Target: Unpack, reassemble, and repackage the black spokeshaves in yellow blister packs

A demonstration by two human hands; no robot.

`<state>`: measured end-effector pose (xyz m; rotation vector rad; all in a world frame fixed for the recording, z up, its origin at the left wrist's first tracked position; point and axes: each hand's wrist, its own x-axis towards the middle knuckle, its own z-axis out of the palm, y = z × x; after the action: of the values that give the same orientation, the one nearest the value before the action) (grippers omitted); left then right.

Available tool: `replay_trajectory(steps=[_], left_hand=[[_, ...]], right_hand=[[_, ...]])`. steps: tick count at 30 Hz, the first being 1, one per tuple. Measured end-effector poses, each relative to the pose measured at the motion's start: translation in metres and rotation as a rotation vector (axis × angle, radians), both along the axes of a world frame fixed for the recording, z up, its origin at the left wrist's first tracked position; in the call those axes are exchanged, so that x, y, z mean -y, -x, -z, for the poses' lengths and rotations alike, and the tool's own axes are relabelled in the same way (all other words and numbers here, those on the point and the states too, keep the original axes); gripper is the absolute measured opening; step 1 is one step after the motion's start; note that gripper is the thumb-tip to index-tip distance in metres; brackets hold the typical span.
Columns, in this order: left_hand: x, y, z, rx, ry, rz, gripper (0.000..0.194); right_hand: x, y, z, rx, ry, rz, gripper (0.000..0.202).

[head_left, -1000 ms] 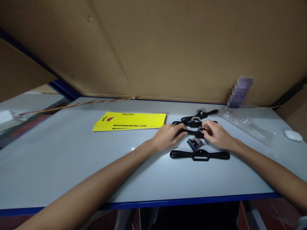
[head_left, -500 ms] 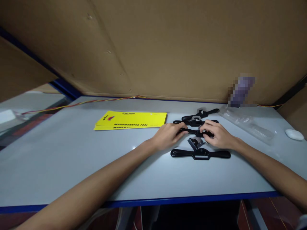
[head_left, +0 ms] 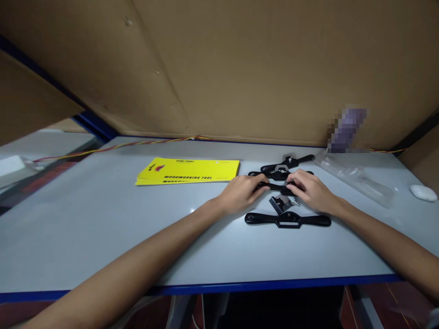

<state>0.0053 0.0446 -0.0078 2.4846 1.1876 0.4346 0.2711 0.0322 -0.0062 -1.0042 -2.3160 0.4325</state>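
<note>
A black spokeshave [head_left: 275, 186] lies between my two hands, low over the table. The fingers of my left hand [head_left: 238, 193] are closed round its left handle. My right hand [head_left: 313, 189] pinches at its middle and right part, where the fingers cover the blade area. Just in front lie a loose blade and cap piece [head_left: 278, 204] and a small thumbscrew [head_left: 296, 202]. Nearer to me is a bare black spokeshave body [head_left: 292, 217] with an open slot. Behind my hands rest two spokeshaves with blades fitted, a nearer one [head_left: 281, 172] and a farther one [head_left: 290, 161].
Yellow printed cards [head_left: 188, 170] lie stacked left of my hands. Clear plastic packaging [head_left: 356, 176] is at the right, with a white rounded object [head_left: 423, 193] beyond it. A blurred purple item [head_left: 346, 130] leans at the cardboard wall [head_left: 240, 68]. A twisted cable [head_left: 147, 143] runs along the back.
My right hand has shifted slightly left and up, its fingers now drawn together over the spokeshave's middle. The thumbscrew in front shows more clearly. My left hand keeps its hold.
</note>
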Motion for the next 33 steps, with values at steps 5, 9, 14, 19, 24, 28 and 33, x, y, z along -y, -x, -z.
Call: replay_trajectory(steps=[5, 9, 14, 19, 24, 28, 33], left_hand=[[0.0008, -0.0003, -0.0012, -0.015, 0.016, -0.01, 0.038], [0.0011, -0.0001, -0.0013, 0.0, 0.014, -0.007, 0.038], [0.0006, 0.0005, -0.0003, 0.003, 0.001, -0.003, 0.037], [0.0005, 0.0003, -0.001, 0.006, 0.018, -0.009, 0.039], [0.0013, -0.0009, -0.003, 0.003, 0.044, -0.015, 0.039], [0.0019, -0.0014, -0.0032, -0.015, 0.047, -0.026, 0.039], [0.0017, -0.0011, -0.0006, -0.018, 0.031, -0.023, 0.04]], right_hand=[[0.0031, 0.0014, 0.0003, 0.085, -0.038, 0.039, 0.007], [0.0024, -0.0015, 0.0017, 0.057, -0.025, -0.007, 0.023], [-0.0026, -0.0062, 0.0031, -0.059, -0.065, -0.092, 0.029], [-0.0007, -0.0046, 0.001, -0.12, -0.03, 0.003, 0.024], [0.0039, 0.0001, 0.0035, 0.016, -0.084, 0.092, 0.012], [0.0029, 0.0006, 0.0076, -0.024, -0.132, 0.021, 0.013], [0.0021, -0.0027, 0.0022, -0.119, -0.157, -0.088, 0.015]])
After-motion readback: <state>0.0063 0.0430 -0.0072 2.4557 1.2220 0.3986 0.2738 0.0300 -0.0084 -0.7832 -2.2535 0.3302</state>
